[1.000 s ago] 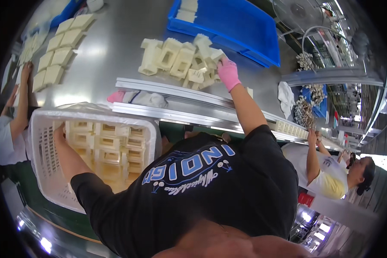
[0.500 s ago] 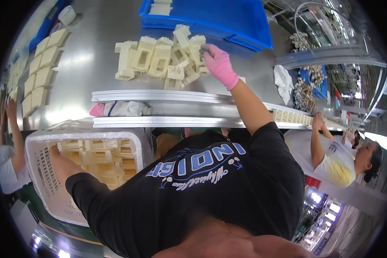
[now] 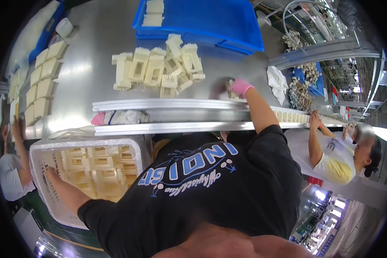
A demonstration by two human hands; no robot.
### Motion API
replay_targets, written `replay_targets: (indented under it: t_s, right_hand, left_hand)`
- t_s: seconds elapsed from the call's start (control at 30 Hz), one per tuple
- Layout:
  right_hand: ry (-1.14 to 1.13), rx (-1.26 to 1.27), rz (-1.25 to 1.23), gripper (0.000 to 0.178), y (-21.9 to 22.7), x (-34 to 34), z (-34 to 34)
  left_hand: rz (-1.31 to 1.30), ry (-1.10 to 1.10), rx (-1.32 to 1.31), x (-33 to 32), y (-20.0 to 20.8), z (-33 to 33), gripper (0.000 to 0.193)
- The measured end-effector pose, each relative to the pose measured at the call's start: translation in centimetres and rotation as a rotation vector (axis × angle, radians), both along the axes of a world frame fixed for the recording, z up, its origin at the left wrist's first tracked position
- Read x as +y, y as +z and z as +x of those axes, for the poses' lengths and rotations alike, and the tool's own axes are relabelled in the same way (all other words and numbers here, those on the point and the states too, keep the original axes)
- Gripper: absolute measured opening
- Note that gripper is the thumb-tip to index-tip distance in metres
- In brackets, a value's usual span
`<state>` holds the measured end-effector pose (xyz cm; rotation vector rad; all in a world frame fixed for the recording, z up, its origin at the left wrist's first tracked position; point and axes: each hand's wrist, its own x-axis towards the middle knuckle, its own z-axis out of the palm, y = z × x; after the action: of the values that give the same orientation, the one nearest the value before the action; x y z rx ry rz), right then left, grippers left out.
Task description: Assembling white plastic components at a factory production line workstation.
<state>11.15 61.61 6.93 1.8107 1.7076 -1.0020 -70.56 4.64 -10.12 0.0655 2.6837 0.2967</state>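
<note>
My right hand [image 3: 241, 87], in a pink glove with grey fingers, is low over the metal table right of a pile of cream plastic housings [image 3: 155, 69]. Its fingers are smeared by motion. A small cream plastic piece [image 3: 236, 95] shows right at the hand; whether it is gripped cannot be made out. My left hand [image 3: 51, 173] is inside the white plastic basket [image 3: 138, 148] by its left wall, fingers hard to see. Rows of cream housings [image 3: 101, 165] fill that lined basket.
A blue tray [image 3: 198, 34] with cream pieces stands at the back. Cream blocks [image 3: 45, 88] sit in rows at left. Metal rails [image 3: 172, 104] edge the table; a glove [image 3: 122, 118] lies between them. A white cloth [image 3: 277, 84] and co-workers [image 3: 331, 150] are to the right.
My right hand has left the pile and moved right and nearer, to the small cream piece. My left hand has shifted down along the basket's left wall. The view has shifted slightly.
</note>
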Motion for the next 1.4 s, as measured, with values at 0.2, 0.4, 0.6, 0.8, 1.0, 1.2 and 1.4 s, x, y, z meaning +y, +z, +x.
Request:
replay_targets:
  t_s: [0.2, 0.4, 0.6, 0.8, 1.0, 1.2, 1.4]
  right_hand:
    - [0.246, -0.283, 0.262, 0.056, -3.2, 0.3, 1.2]
    - [0.263, -0.063, 0.435, 0.049, -3.6, 1.0, 0.2]
    - [0.322, -0.012, 0.620, 0.042, -5.2, 1.3, 0.5]
    - [0.245, 0.270, 0.754, 0.034, 0.3, 0.1, 0.2]
    - [-0.203, 1.133, -0.002, 0.021, 7.1, -4.0, 0.6]
    - [-0.154, 0.965, 0.747, 0.026, 4.3, -6.9, -3.5]
    - [-0.078, 1.181, 1.062, 0.038, 2.1, -7.5, -4.0]
  left_hand:
    - [0.956, 0.182, -0.143, 8.4, 9.8, 11.4, 0.026]
    - [1.556, 0.298, -0.283, 24.8, 22.3, 26.9, 0.030]
    - [1.449, -0.376, -0.656, 42.1, 20.4, 43.7, 0.028]
    - [1.211, -0.542, -0.845, 50.1, 18.6, 60.0, 0.028]
    - [1.003, -0.901, -0.679, 50.6, 16.7, 64.3, 0.029]
    - [1.227, -0.988, -0.695, 48.2, 18.0, 65.6, 0.033]
    - [1.343, -0.955, -0.673, 47.9, 19.2, 65.3, 0.031]
